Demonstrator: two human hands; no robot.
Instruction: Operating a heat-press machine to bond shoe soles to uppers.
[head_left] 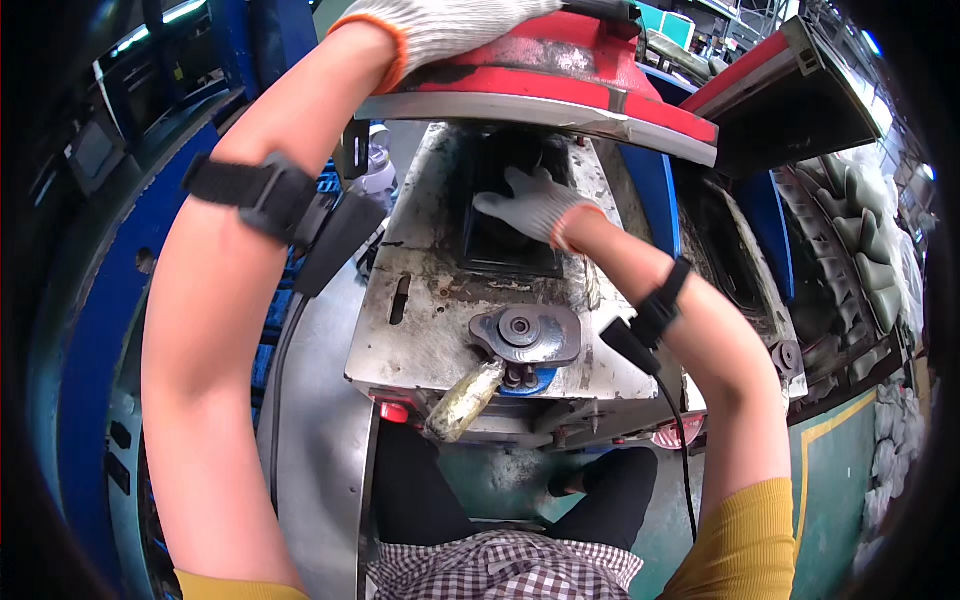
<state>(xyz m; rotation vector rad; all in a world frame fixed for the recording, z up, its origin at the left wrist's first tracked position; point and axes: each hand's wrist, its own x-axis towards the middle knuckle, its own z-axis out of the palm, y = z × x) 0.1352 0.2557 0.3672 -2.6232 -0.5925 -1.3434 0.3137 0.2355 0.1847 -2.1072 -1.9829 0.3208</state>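
My left hand (445, 32), in a white knit glove with an orange cuff, grips the upper part of a raised red lid (560, 75) with a metal edge; its fingertips are partly cut off by the top of the view. Under the lid, my right hand (535, 208), gloved the same way, reaches into a dark rectangular mould (510, 262) set in the worn metal machine top. Its fingers are apart and touch or hover over the black surface; I cannot tell which. Nothing shows in that hand. The mould's far end lies in shadow.
In front of the mould sits a metal clamp (522, 330) with a tape-wrapped handle (466, 400) jutting toward me. A red button (393, 411) is at the front left. To the right, a second lid (790, 90) stands raised, beside a rack of grey shaped pieces (865, 225).
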